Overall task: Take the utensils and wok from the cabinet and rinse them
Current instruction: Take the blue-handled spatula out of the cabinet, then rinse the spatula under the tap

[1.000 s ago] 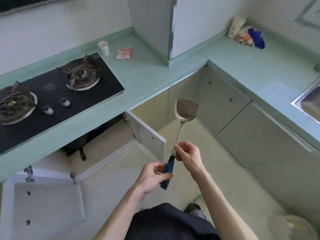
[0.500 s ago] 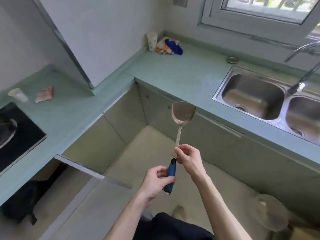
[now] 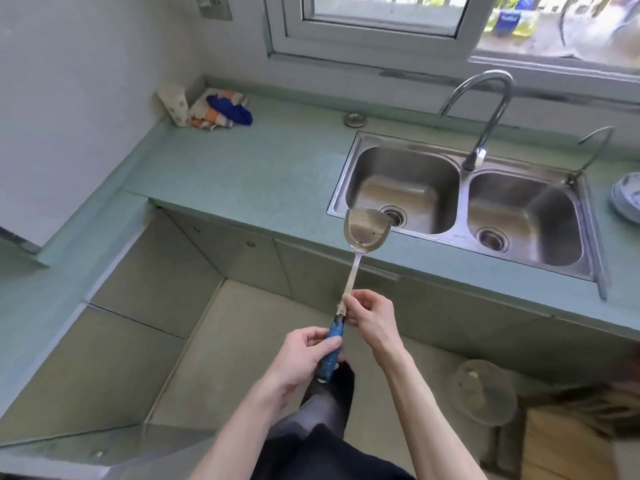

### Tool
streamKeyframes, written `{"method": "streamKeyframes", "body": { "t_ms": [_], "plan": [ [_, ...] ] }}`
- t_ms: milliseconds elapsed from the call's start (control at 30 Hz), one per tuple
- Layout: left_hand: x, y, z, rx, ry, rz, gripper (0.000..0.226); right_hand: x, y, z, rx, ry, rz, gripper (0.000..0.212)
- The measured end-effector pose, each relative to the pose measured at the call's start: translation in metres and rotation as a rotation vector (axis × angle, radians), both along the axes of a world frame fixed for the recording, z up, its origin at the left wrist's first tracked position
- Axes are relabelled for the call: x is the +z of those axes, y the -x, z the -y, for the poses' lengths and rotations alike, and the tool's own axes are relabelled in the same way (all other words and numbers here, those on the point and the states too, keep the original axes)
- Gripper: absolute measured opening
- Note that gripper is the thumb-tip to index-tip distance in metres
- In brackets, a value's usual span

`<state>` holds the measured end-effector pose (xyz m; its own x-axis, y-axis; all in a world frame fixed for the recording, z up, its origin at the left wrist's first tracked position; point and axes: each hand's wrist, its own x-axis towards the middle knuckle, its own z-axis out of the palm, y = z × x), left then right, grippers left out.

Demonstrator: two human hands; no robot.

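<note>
I hold a steel wok spatula [image 3: 366,227] with a blue handle in front of me, blade up. My left hand [image 3: 306,355] grips the blue handle low down. My right hand [image 3: 370,311] pinches the metal shaft just above the handle. The blade hangs in front of the counter's edge, level with the left basin of a steel double sink [image 3: 460,171]. A curved faucet [image 3: 485,109] stands behind the sink, between the two basins. No wok is in view.
The green countertop [image 3: 263,168] runs left of the sink, with a paper cup [image 3: 173,103] and a bundle of cloths [image 3: 223,110] in the corner. A blue-patterned plate [image 3: 627,199] sits at the right edge. A round glass lid [image 3: 483,391] stands on the floor, lower right. Closed cabinet doors [image 3: 239,251] are under the counter.
My view has swung right, from the stove and open cabinet to the sink and window. Both hands keep their hold on the spatula, which is now nearer the sink.
</note>
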<state>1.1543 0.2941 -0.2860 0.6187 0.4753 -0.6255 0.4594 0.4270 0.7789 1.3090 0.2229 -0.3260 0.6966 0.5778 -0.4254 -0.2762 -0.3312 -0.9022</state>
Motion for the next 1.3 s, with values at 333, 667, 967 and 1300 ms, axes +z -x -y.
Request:
{"method": "streamKeyframes", "body": {
  "t_ms": [333, 667, 967, 1300],
  "plan": [
    [-0.006, -0.148, -0.077, -0.133, 0.119, 0.056, 0.024, 0.011, -0.133, -0.053, -0.164, -0.027, -0.099, 0.018],
    [-0.013, -0.254, -0.13, -0.261, 0.185, 0.038, 0.034, -0.001, -0.229, -0.094, -0.262, -0.017, -0.148, 0.022],
    [-0.022, -0.308, -0.132, -0.202, 0.172, -0.033, 0.028, -0.015, -0.284, -0.103, -0.24, 0.03, -0.18, 0.016],
    [-0.036, -0.388, -0.098, -0.026, 0.158, -0.109, 0.025, -0.036, -0.361, -0.098, -0.116, 0.033, -0.205, 0.016]
  ]
}}
